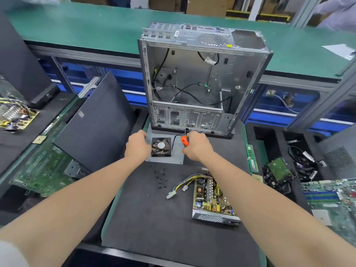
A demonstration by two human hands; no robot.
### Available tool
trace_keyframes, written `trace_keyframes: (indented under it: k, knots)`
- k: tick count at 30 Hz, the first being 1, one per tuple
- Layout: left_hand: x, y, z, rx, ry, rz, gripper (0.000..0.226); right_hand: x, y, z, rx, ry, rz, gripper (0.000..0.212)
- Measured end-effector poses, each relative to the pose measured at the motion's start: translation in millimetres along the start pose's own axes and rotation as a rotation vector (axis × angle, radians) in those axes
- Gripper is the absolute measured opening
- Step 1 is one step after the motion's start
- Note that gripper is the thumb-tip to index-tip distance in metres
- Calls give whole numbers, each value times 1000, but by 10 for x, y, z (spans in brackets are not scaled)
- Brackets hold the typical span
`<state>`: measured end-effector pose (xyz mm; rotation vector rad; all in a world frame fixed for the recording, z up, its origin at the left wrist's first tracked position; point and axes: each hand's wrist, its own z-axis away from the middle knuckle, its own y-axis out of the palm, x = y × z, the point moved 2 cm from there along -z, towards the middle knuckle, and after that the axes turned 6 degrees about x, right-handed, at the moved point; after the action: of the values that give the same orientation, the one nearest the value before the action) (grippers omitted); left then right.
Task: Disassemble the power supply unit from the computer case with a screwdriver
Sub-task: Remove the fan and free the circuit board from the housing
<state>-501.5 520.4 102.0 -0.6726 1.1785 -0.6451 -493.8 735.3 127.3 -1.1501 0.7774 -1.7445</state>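
Clasps with left hand [137, 146] the left edge of grey metal power-supply lid [177, 157] bearing black fan [161, 147], flat on black desk [154, 218] just before silver computer case [192, 78]; grips orange-handled screwdriver [184, 141] in right hand [196, 145] at its right edge.

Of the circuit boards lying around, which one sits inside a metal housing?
The power supply board on the black mat: a grey perforated metal tray holds it. The green motherboards, left and right, lie bare.

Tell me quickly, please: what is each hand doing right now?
Left hand: closed, gripping the left edge of the plate that carries the fan.
Right hand: closed, holding the screwdriver.
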Motion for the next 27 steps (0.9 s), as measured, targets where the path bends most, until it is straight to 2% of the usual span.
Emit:
trace_keyframes:
  k: [1,3,5,7,9,11,13,15,17,19,22,27]
  knots:
    - [-18,11,14,-5,8,-12,47,-1,-13,8,8,-12,5,23]
    - [-96,25,63,-109,104,-180,55,2,-51,35,-11,-57,5,13]
    - [-279,61,155,-223,318,-317,58,6,-149,106,-65,-109,-18,17]
    - [-549,150,281,-140,579,-281,50,-7,-315,238,-126,-145,-40,29]
    - [-838,294,450,73,765,-196,36,-70,-502,427,-182,-150,-34,31]
    - [-1081,424,651,234,808,-14,24,-199,-671,639,-260,-147,-4,32]
    - [-1252,568,847,298,778,170,25,-416,-812,874,-345,-146,-7,37]
    - [-1340,758,1006,335,788,230,24,-666,-897,1074,-394,-147,-60,40]
    - [-1379,962,1152,428,855,158,26,-893,-913,1231,-406,-170,-126,40]
    - [-1368,1171,1281,533,942,-19,25,-1070,-867,1357,-412,-202,-183,41]
    - [-1252,1387,1403,534,1043,-273,26,-1259,-743,1498,-453,-243,-229,45]
    - [-1115,1439,1483,515,1053,-278,28,-1378,-512,1584,-499,-319,-287,48]
